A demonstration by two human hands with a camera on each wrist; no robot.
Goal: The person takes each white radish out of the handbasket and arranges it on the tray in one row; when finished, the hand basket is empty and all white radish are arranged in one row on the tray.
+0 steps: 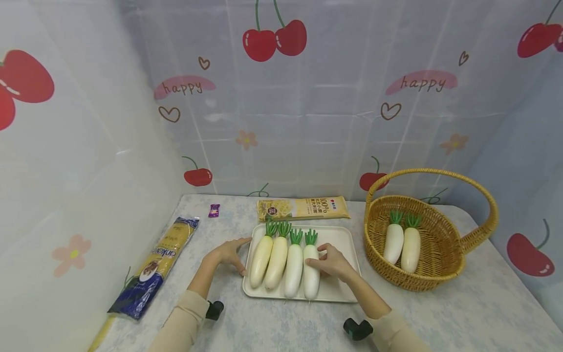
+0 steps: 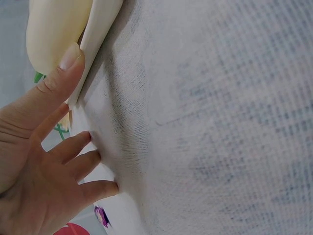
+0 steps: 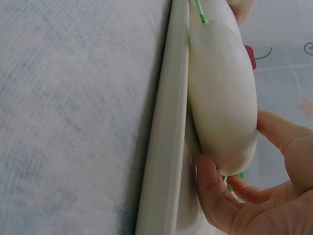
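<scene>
Side by side on a white rectangular tray (image 1: 345,244) lie two cream-coloured white radishes (image 1: 276,264) and two whiter ones (image 1: 293,269), green tops pointing away. My right hand (image 1: 335,263) holds the rightmost radish (image 1: 312,274), thumb over its top and fingers along its right side. The right wrist view shows fingertips (image 3: 209,171) against the end of that radish (image 3: 222,93). At the tray's left edge, my left hand (image 1: 228,253) has its fingers spread. Its thumb (image 2: 72,61) rests at the tray rim, beside a cream radish (image 2: 54,29).
A wicker basket (image 1: 374,244) with a tall handle stands on the right, holding two radishes (image 1: 411,249). Behind the tray lies a yellow pasta packet (image 1: 303,208). A blue-and-yellow pasta bag (image 1: 154,269) and a small purple packet (image 1: 213,210) are on the left.
</scene>
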